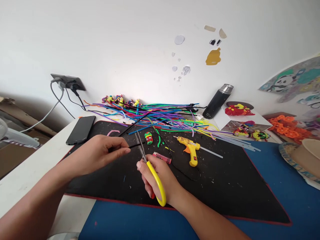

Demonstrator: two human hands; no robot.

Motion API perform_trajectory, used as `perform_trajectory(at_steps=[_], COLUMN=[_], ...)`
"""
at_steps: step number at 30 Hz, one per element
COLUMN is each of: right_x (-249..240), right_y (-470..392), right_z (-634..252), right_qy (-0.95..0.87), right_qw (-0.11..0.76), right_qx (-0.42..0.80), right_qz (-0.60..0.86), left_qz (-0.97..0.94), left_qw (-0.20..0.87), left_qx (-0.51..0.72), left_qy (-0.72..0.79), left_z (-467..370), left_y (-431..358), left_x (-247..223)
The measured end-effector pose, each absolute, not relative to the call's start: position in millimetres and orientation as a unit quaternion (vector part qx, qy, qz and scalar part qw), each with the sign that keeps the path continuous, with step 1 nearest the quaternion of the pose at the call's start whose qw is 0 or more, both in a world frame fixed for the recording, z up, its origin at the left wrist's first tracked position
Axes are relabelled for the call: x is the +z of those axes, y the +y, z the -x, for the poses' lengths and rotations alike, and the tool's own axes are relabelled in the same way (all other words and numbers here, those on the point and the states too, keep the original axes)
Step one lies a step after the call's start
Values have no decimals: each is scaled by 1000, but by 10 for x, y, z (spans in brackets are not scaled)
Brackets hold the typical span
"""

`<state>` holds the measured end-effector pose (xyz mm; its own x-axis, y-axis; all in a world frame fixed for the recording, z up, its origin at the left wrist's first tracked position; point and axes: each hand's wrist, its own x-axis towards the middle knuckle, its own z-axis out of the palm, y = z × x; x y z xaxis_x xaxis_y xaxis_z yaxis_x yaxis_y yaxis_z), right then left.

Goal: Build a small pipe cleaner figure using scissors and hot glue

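Between thumb and fingers, my left hand [107,151] pinches a thin black pipe cleaner [134,145], whose short end points right. My right hand [165,178] grips scissors [158,183] with a yellow handle, its fingers in the loops. The blades point up and away, slightly apart, and cross the black pipe cleaner's free end; whether they touch it I cannot tell. Just beyond the blades lies a small red, green and yellow figure head [149,138] with eyes. A pink lighter [162,157] sits just behind my right hand, partly hidden by it.
On the black mat [230,193] lies a yellow glue gun [191,150] with a clear stick. Colourful pipe cleaners [160,115] are heaped along the wall. A phone [81,130] is at left. A black flask [217,101] and a round basket [287,156] stand at right.
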<state>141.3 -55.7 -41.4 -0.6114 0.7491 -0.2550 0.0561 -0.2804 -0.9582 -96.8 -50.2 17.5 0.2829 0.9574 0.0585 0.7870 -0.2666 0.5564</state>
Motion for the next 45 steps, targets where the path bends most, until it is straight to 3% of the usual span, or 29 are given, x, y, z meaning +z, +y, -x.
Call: perform_trajectory(at_steps=[7, 15, 24, 30, 38, 41, 45], right_x=[-475, -468, -544, -527, -542, -499, -416], right_y=[-547, -540, -506, -514, -508, -495, -456], right_z=[-1296, -1278, -1346, -1343, -1358, -1370, -1397], right_qy=[-464, -462, -414, -400, -422, -452, -466], right_qw=[189, 184, 254, 258, 257, 264, 294], right_qx=[793, 781, 805, 812, 805, 783, 757], right_qz=[347, 378, 340, 339, 329, 337, 351], left_qz=[-781, -768, -711, -688, -698, -698, -702], left_qw=[255, 268, 176, 47, 55, 73, 173], left_qx=[121, 105, 183, 68, 21, 46, 198], left_qy=[557, 572, 656, 721, 714, 711, 662], left_z=[943, 1024, 1361, 1300, 1278, 1270, 1082], left_y=[-520, -417, -269, -179, -70, -73, -149], left_x=[176, 85, -127, -319, -457, -435, -291])
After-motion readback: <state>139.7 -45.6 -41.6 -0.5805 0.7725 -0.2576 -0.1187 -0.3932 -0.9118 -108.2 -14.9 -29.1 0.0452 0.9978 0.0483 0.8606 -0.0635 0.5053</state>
